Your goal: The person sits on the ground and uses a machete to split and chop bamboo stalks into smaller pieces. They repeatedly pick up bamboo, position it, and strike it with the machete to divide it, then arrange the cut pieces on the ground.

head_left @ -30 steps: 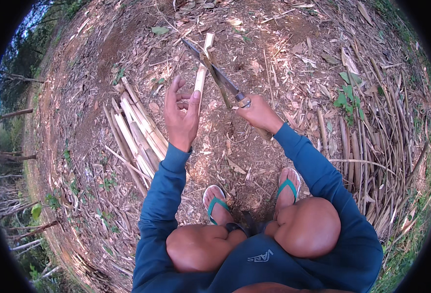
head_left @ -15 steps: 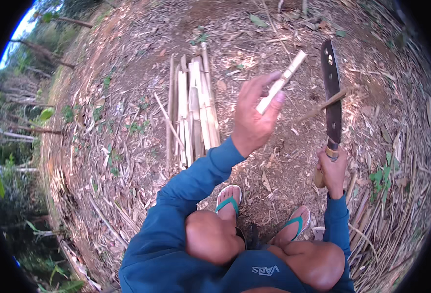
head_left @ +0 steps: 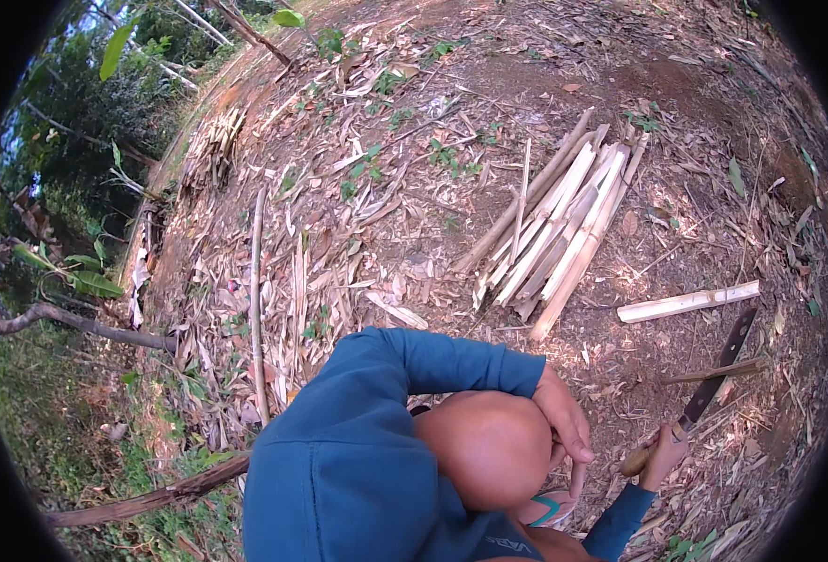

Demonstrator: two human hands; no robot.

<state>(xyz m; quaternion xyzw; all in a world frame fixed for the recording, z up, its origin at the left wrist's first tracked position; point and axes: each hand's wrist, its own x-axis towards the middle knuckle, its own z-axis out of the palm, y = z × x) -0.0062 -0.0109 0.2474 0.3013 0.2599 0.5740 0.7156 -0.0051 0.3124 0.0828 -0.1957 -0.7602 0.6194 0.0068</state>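
My left hand (head_left: 564, 419) hangs beside my bent knee with its fingers loosely extended and nothing visible in them. My right hand (head_left: 663, 455) grips the wooden handle of a machete (head_left: 721, 367); its dark, broad blade points away and to the right, low over the ground. A thin brown stick (head_left: 746, 369) crosses the blade's line, and I cannot tell whether they touch. Beyond it, a pale split length of wood or bamboo (head_left: 687, 302) lies on the ground. Left of that piece sits a bundle of long split pieces (head_left: 568, 220), laid roughly side by side.
Dry leaves and wood chips cover the ground. A long pole (head_left: 257, 309) lies to the left, with another heap of sticks (head_left: 215, 145) farther off. A thick branch (head_left: 151, 494) reaches in at lower left. Green plants (head_left: 86, 281) grow along the left edge.
My view has swung left. The pale split piece has left my left hand and lies on the ground; that hand has drawn back to my knee. The machete stays in my right hand, tilted rightward.
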